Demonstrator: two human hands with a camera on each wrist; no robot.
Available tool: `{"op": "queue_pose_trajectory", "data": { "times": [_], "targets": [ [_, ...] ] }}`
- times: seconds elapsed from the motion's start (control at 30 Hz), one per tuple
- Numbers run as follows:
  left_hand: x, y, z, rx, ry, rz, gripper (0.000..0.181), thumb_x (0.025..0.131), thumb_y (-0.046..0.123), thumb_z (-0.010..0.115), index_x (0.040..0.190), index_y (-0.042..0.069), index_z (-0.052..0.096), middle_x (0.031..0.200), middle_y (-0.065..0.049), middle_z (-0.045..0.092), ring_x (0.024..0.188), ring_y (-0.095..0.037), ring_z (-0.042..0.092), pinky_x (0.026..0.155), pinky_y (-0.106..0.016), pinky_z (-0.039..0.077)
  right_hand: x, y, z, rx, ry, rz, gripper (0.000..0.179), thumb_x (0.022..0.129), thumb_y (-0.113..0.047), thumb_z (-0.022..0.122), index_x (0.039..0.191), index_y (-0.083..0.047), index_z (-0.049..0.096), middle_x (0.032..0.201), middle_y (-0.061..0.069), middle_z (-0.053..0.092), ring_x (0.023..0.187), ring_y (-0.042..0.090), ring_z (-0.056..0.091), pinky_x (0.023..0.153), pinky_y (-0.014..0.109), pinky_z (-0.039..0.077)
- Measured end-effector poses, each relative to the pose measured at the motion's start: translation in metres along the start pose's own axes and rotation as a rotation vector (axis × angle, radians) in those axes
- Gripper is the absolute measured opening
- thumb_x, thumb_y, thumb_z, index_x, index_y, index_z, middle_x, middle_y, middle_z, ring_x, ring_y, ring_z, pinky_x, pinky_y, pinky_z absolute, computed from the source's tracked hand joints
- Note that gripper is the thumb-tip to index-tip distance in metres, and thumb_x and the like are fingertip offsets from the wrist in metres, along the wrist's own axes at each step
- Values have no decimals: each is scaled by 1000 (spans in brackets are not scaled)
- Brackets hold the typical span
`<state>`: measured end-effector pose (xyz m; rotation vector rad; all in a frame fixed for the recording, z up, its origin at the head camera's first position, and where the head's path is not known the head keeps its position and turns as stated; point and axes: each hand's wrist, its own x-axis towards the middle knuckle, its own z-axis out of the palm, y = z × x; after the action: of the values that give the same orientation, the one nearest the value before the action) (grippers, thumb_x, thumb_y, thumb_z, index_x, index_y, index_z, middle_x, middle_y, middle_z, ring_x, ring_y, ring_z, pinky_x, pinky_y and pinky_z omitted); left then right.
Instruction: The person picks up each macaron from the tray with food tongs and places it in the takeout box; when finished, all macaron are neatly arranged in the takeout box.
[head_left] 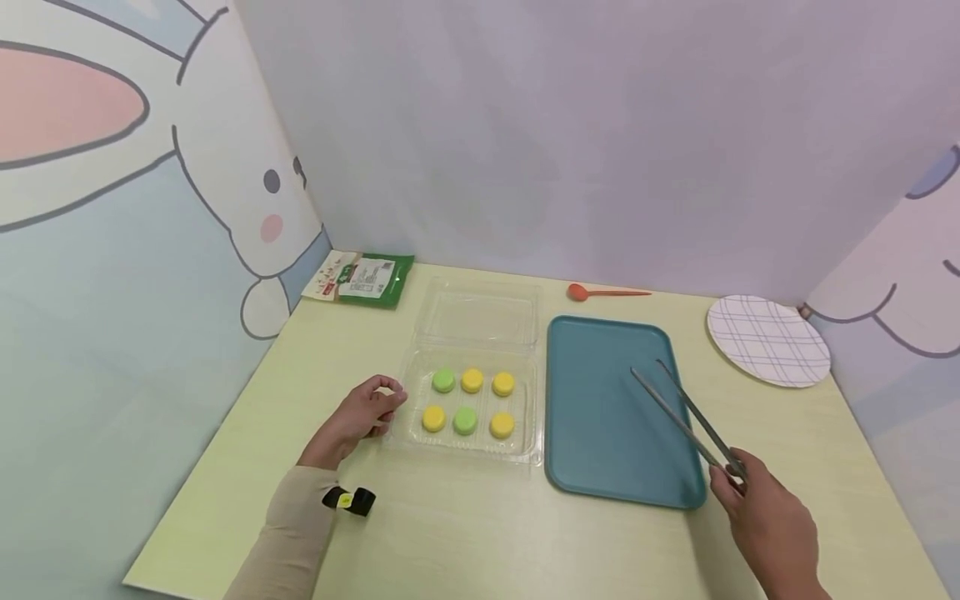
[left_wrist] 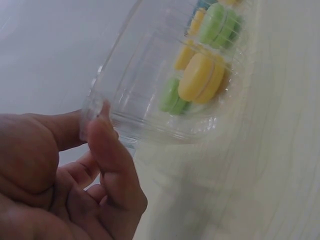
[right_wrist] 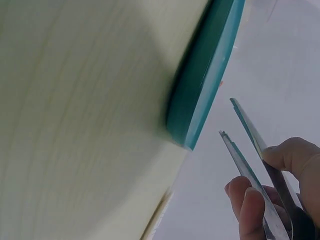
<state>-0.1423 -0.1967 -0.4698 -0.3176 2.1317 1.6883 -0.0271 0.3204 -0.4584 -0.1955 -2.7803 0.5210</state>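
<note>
On the table lies an open clear plastic box, its lid folded back behind it. Two green macarons and several yellow macarons sit in its base in two rows. My left hand pinches the box's left edge; the left wrist view shows thumb and finger on the clear rim. In my right hand is a pair of metal tongs, held near the back end. Their tips stand apart with nothing between them, above the right part of a blue-green tray.
At the back left corner lies a green and white packet. An orange-red spoon lies behind the tray, and a white checked plate is at the back right. Walls stand behind and at both sides of the table.
</note>
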Motion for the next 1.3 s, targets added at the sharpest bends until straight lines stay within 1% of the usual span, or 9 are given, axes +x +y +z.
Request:
{"op": "queue_pose_trajectory", "data": {
  "times": [0.13,0.23,0.47,0.57,0.7,0.87,1.03,1.13,1.3],
  "targets": [
    [1,-1,0,-1,4,3,24,103,24,62,116,7,52,77,-5,48,67,-16,48,60,-28,44,3,3,-4,-20,-78,101,37,96,-19,65,119,9,57,94,25,71,83,46,68,58,54,48],
    [1,-1,0,0,7,5,24,103,24,62,116,6,53,77,-5,48,67,-16,48,60,-28,44,4,5,-6,-22,-96,144,36,97,-19,63,119,10,56,94,25,71,83,48,66,63,58,48],
    [1,-2,0,2,-1,10,23,103,24,61,116,7,52,77,-4,48,66,-15,47,59,-27,44,5,17,-9,-18,-122,237,31,100,-21,56,115,7,56,84,22,67,69,44,63,60,58,46],
    [0,-3,1,-1,-11,20,23,103,24,61,116,7,52,77,-4,48,65,-15,46,59,-27,44,6,23,-9,-16,-141,275,31,101,-22,54,115,5,55,83,23,65,69,45,62,61,59,45],
    [0,-4,0,-3,-14,24,23,103,24,61,116,7,52,77,-4,48,64,-15,46,58,-27,44,9,26,-9,-25,-154,281,31,103,-21,52,115,7,54,82,25,63,74,51,62,62,60,45],
    [1,-5,0,-14,-13,31,23,103,24,61,116,7,52,76,-4,47,63,-14,45,57,-27,43,17,27,-13,-50,-238,347,40,106,-24,47,122,13,47,88,32,61,77,52,62,58,57,45],
    [1,-6,2,-14,-11,22,24,103,25,61,116,7,52,77,-4,48,65,-14,46,58,-27,44,20,27,-12,-61,-312,417,44,107,-26,45,126,14,42,92,33,60,72,45,60,56,53,45],
    [2,-6,1,-13,-6,20,24,103,25,62,116,7,52,77,-4,48,66,-14,47,59,-27,44,21,28,-9,-73,-368,428,46,107,-31,43,120,14,43,81,28,57,65,37,56,53,50,44],
    [3,-6,0,-4,-3,22,23,102,25,62,115,8,52,77,-4,48,66,-15,47,59,-27,44,23,33,-5,-88,-484,340,50,106,-39,45,93,9,48,66,15,52,58,32,53,49,48,42]
  ]
}}
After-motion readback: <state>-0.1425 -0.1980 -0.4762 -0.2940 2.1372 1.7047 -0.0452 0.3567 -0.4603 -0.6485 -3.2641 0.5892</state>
